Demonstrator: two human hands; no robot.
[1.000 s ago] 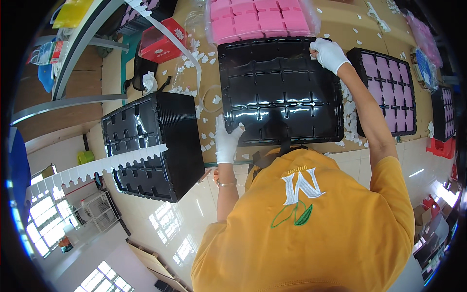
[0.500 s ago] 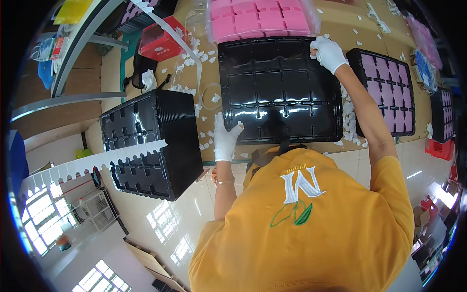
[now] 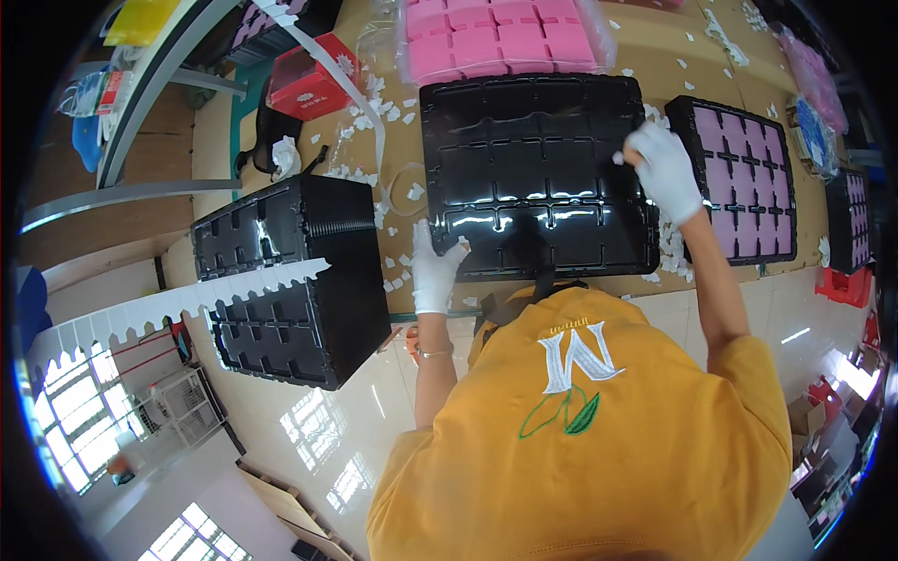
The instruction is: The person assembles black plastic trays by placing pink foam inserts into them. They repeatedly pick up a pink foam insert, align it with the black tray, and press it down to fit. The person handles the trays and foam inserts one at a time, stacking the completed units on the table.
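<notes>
A large black plastic tray (image 3: pixel 543 173) with moulded compartments lies in front of me on the brown work surface. My left hand (image 3: pixel 435 273), in a white glove, rests at its near left edge, fingers stretched forward and thumb spread out over the rim. Over the tray's right edge is my right hand (image 3: pixel 666 176), gloved too, with a bare fingertip showing. Its fingers are pinched together, and a small white scrap (image 3: pixel 618 158) shows at their tips. The underside of the pinch is hidden.
Left of me stands a tall stack of black trays (image 3: pixel 341 280). A black tray with pink foam pads (image 3: pixel 748 182) lies to the right. Bagged pink foam (image 3: pixel 500 42) and a red box (image 3: pixel 316 79) sit beyond. White scraps (image 3: pixel 672 245) litter the surface.
My right hand has come from the tray's far right corner down toward me along its right edge. My left hand has hardly moved.
</notes>
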